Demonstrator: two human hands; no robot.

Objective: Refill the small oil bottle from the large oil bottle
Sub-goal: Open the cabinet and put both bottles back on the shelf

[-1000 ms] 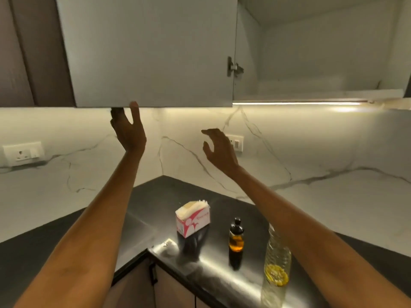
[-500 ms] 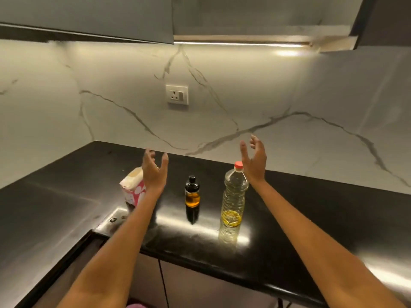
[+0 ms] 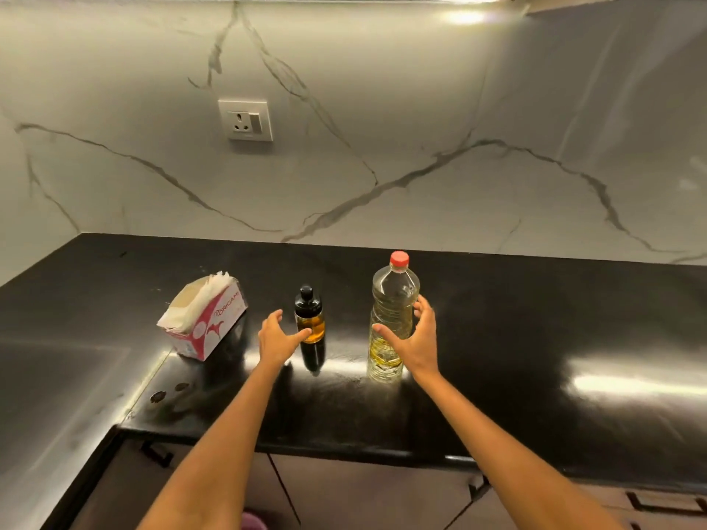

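Observation:
A small oil bottle (image 3: 308,317) with a black cap and a little amber oil stands on the black countertop (image 3: 535,330). To its right stands the large clear oil bottle (image 3: 395,296) with a red cap, part full of pale oil. My left hand (image 3: 276,338) is spread open just left of the small bottle, its thumb tip at the glass. My right hand (image 3: 416,338) is spread around the large bottle's lower half, thumb across the front and fingers at its right side. A firm grip on either bottle does not show.
A red and white tissue box (image 3: 206,323) sits to the left of the bottles. A marble backsplash with a wall socket (image 3: 246,119) rises behind. The counter's front edge (image 3: 344,443) runs below my forearms, with cabinet fronts underneath.
Both hands have come down from the upper cabinet door to the counter. The view tilted down, and each hand now sits beside a bottle.

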